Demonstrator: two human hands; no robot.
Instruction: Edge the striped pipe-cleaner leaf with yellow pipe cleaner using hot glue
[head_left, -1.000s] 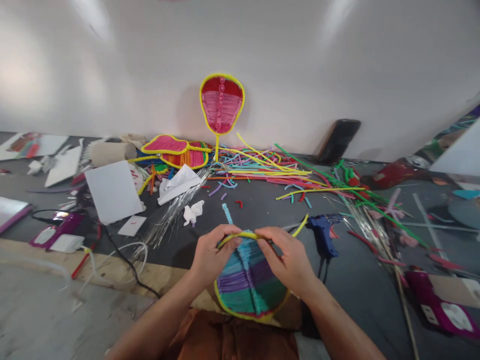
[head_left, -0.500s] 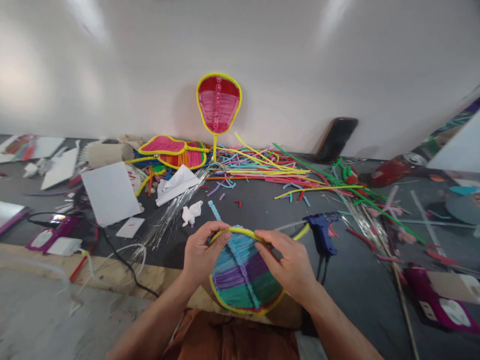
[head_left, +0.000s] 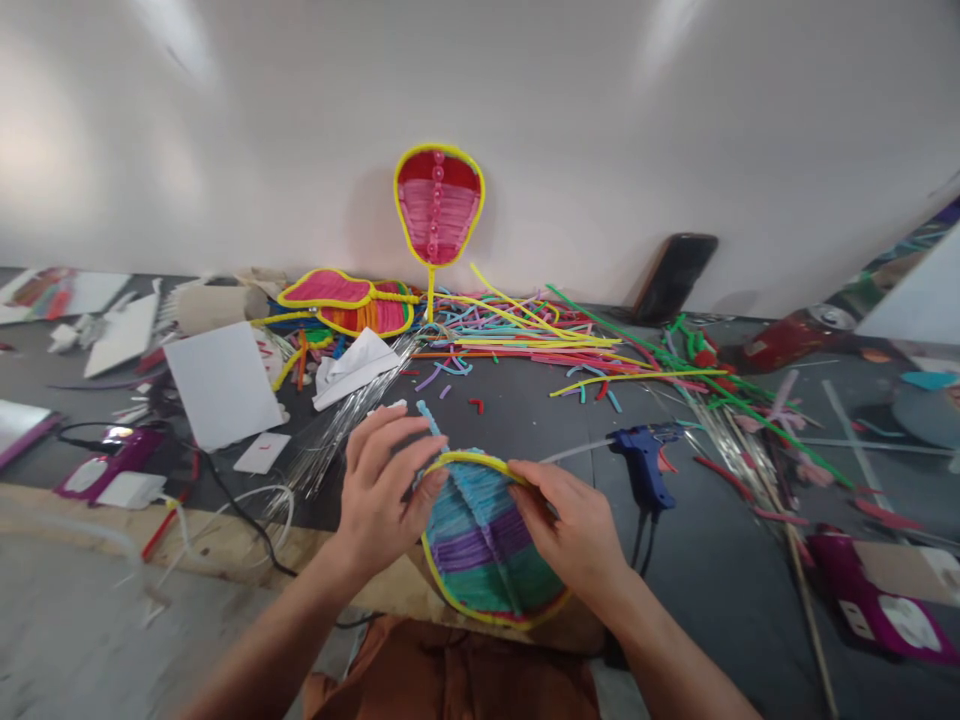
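Close to my body is a rounded pipe-cleaner panel (head_left: 480,552) with blue, purple and green bands, a raised blue ridge down its middle and a yellow edging. A twisted light-blue stem (head_left: 428,417) sticks out at its far end. My right hand (head_left: 568,512) pinches the yellow pipe cleaner (head_left: 480,459) along the panel's far rim at the right. At the upper left rim, my left hand (head_left: 386,490) has its fingers lifted and spread, its thumb beside the edging. Whether that thumb touches the rim, I cannot tell.
A blue glue gun (head_left: 643,468) lies right of the panel. Behind are loose pipe cleaners (head_left: 525,335), a standing pink paddle-shaped piece (head_left: 439,205) and a leaning phone (head_left: 675,278). Thin wires (head_left: 352,425) and a white card (head_left: 223,387) lie left. A red can (head_left: 795,337) stands right.
My left hand has let go of the far rim and moved left, its fingers opening. My right hand keeps its pinch. The yellow end that showed beyond my right hand no longer shows.
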